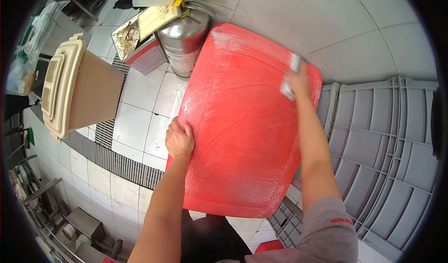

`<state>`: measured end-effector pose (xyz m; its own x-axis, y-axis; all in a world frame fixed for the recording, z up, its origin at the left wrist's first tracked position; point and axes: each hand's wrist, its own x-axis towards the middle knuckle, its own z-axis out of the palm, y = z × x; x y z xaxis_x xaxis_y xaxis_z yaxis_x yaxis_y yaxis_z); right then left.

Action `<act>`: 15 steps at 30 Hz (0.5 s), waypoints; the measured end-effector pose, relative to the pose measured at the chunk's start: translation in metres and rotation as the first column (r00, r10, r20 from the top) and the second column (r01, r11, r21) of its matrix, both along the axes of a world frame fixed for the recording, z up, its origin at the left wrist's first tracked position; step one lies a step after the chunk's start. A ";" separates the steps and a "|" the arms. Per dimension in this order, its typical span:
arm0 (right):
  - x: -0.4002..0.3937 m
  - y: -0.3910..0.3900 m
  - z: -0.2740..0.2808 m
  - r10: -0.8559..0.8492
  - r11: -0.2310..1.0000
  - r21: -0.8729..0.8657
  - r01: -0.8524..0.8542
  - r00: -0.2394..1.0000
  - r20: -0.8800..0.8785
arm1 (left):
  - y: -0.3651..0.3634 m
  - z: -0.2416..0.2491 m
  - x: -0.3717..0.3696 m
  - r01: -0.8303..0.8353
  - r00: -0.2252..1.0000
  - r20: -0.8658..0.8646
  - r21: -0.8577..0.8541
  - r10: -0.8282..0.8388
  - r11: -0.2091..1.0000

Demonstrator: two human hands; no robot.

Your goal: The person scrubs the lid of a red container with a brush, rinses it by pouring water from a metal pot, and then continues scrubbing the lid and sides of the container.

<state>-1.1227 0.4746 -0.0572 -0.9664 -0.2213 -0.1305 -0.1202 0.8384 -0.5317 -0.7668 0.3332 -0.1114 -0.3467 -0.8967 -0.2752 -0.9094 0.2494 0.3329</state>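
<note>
A large red plastic board [242, 123] with rounded corners leans in front of me, its surface streaked with whitish, wet-looking curved marks. My left hand [179, 139] grips the board's left edge, the thumb over the face. Near the upper right corner, my right hand [299, 81] is closed around a flat pale tool [287, 89], which lies against the board. Motion blur hides the tool's exact kind; it could be a scraper or a brush.
Grey ribbed plastic panels [373, 146] stand to the right, against a tiled wall [345, 34]. A metal cylinder [184, 43] is behind the board's upper left. Further left are a beige lidded bin [98, 88] and a floor drain grate [112, 161]. Metal equipment [81, 223] fills the lower left.
</note>
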 end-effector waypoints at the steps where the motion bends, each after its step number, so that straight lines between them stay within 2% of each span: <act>1: -0.025 0.049 -0.033 -0.002 0.997 0.074 0.022 0.965 -0.262 | -0.001 -0.001 0.001 0.012 1.000 -0.018 -0.008 -0.012 1.000; 2: -0.023 0.046 -0.031 0.019 0.996 0.085 0.003 0.964 -0.265 | -0.001 -0.003 0.002 0.019 0.999 -0.036 -0.014 -0.019 1.000; 4: -0.016 0.060 -0.024 -0.218 0.930 0.255 0.263 0.957 -0.192 | 0.002 -0.002 0.005 0.039 0.999 -0.032 -0.017 -0.040 0.999; 5: 0.009 0.024 -0.018 -0.133 0.991 -0.011 0.133 0.990 -0.049 | 0.000 -0.001 0.002 0.029 1.000 -0.012 0.011 -0.029 1.000; 6: 0.035 -0.020 -0.021 -0.084 0.992 0.086 0.089 0.995 -0.053 | -0.002 0.001 -0.001 0.024 1.000 0.006 0.028 -0.024 0.999; 7: 0.081 -0.070 0.002 0.066 0.995 0.077 -0.070 0.997 0.048 | -0.002 0.003 -0.001 0.025 1.000 0.012 0.028 -0.025 0.999; 8: 0.116 -0.108 -0.011 0.239 0.954 0.197 -0.227 0.970 -0.039 | -0.004 0.003 -0.001 0.030 0.999 0.013 0.020 -0.030 0.999; 9: 0.151 -0.140 -0.012 0.362 0.920 0.163 -0.355 0.932 -0.016 | -0.004 0.004 0.000 0.026 1.000 0.014 0.023 -0.026 0.999; 10: 0.188 -0.164 -0.009 0.419 0.883 0.233 -0.409 0.908 0.004 | -0.002 0.004 -0.001 0.026 1.000 0.006 0.028 -0.026 0.999; 12: 0.220 -0.163 0.003 0.575 0.799 0.116 -0.591 0.806 0.141 | -0.003 -0.001 -0.001 0.038 0.999 0.003 -0.013 -0.038 0.999; 13: 0.208 -0.144 0.001 0.559 0.806 0.137 -0.575 0.817 0.142 | 0.000 -0.005 0.000 0.025 1.000 0.011 -0.038 -0.025 0.999; 15: 0.167 -0.075 -0.014 0.397 0.897 0.203 -0.393 0.918 0.023 | 0.001 -0.007 0.001 0.043 0.999 0.003 -0.008 -0.043 0.999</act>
